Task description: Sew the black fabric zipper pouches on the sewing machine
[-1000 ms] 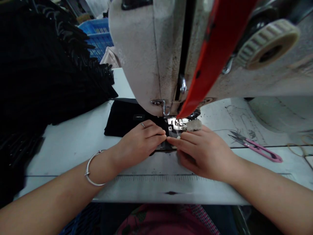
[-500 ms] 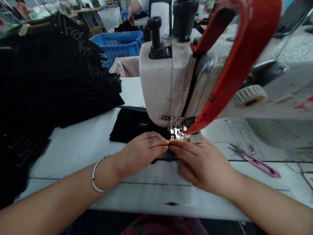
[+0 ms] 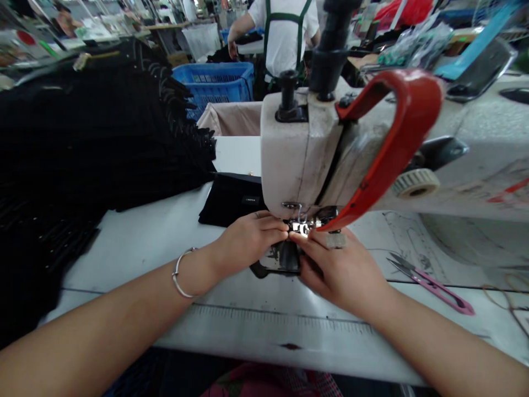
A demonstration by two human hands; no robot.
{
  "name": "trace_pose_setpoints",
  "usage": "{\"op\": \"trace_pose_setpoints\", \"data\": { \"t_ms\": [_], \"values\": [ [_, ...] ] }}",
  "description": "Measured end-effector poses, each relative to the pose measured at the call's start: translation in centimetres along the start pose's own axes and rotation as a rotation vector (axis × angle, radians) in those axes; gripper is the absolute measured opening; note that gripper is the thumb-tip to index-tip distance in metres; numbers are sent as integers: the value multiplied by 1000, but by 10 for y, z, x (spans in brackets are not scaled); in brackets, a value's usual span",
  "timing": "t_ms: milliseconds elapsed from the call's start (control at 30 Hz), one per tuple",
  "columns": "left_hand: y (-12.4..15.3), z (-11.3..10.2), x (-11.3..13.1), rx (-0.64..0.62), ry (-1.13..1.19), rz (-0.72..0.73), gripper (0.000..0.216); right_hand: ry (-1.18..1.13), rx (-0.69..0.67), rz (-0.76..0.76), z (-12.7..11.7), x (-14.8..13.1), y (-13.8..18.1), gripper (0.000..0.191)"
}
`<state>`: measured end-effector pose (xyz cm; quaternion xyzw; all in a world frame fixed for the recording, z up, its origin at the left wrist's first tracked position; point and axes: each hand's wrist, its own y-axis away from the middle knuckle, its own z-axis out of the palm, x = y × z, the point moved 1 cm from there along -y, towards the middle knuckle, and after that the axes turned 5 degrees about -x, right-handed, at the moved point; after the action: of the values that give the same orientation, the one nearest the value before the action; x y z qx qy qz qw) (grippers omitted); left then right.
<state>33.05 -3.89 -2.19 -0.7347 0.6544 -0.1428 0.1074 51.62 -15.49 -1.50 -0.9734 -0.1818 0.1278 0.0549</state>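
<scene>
Label (image 3: 250, 200) on black cloth (image 3: 225, 202), lettering unreadable

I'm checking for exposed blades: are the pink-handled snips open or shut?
Open: the pink-handled snips lie to the right of the right hand, their blades parted at the tips.

Sewing machine (image 3: 285, 154): one, with one red lever (image 3: 384, 160), one ribbed dial (image 3: 401, 184), two black posts (image 3: 288, 92) on top. Hands at machine's needle end: two, left hand (image 3: 246, 237) and right hand (image 3: 345, 267). Left of machine: one ring (image 3: 257, 215), one bracelet (image 3: 176, 278), one black cloth piece (image 3: 229, 201) with one label (image 3: 250, 200), one black stack (image 3: 103, 121), layers too many to count. Right, below machine's arm: one pair of pink snips (image 3: 440, 288). Behind machine: one large blue basket (image 3: 223, 88), one nearby co-worker (image 3: 285, 44); farther people too blurred to count. Under machine: one table (image 3: 165, 231).
</scene>
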Motion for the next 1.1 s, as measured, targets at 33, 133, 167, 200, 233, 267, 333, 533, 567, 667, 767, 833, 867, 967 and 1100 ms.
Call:
{"op": "trace_pose_setpoints", "data": {
  "t_ms": [33,133,167,200,233,267,333,533,567,667,767,833,867,967,1100],
  "values": [
    [-1,1,-1,-7,-6,-14,15,7,0,2,1,0,0,39],
    [-4,0,-2,-8,-8,-53,15,14,3,-2,4,0,-1,41],
    [-5,0,-2,-2,-2,-62,15,13,5,-4,5,0,-1,42],
    [-6,0,-2,6,5,-71,15,11,7,-4,6,0,-1,42],
    [-6,0,-2,17,12,-81,15,8,8,-2,7,1,-1,41],
    [-6,0,-3,27,16,-92,16,4,9,1,7,1,-1,41],
    [-6,1,-3,37,21,-113,18,-8,12,0,8,2,-1,39],
    [-2,-1,-10,-19,-76,-231,17,-24,43,-12,3,4,0,32],
    [-3,-4,-9,-29,-88,-239,17,-31,56,-15,2,4,0,31],
    [-6,-14,-2,-161,-149,-221,22,-49,87,-23,2,4,1,29],
    [-8,-26,9,-372,-203,-244,27,-61,104,-44,2,4,2,27],
    [-7,-33,12,-403,-189,-268,29,-68,106,-71,2,4,3,27],
    [-5,-37,11,-382,-181,-276,34,-69,105,-84,3,4,3,27],
    [-1,-41,0,-337,-168,-266,52,-61,90,-105,4,3,3,27],
    [-3,-38,-17,-386,-231,-197,32,-52,81,-107,5,2,1,27]
  ]
}}
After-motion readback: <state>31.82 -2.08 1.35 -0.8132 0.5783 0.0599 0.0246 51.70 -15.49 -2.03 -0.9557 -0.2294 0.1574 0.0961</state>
